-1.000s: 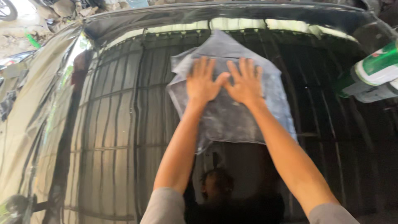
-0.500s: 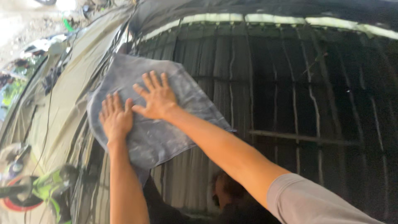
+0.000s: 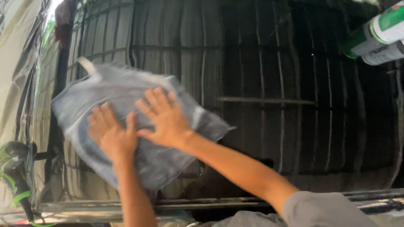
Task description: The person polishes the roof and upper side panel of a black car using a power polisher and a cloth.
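Observation:
A grey-blue microfibre cloth [image 3: 126, 90] lies flat against a dark, glossy car window [image 3: 273, 84] that mirrors a ribbed roof. My left hand [image 3: 111, 136] presses on the cloth's lower left part with fingers spread. My right hand [image 3: 166, 117] presses flat on the cloth just to the right of it, its forearm reaching in from the lower right. Both palms lie on the cloth and neither hand grips it. The cloth sits at the left side of the glass.
A green and white spray bottle [image 3: 378, 33] shows at the upper right edge. A black and green power tool [image 3: 14, 168] sits at the lower left. A chrome trim strip [image 3: 210, 204] runs along the bottom of the glass. Light car bodywork [image 3: 17, 63] borders the left side.
Both hands slid the cloth from the upper middle of the glass to its left side, then lower. The spray bottle left the view and is back at the upper right.

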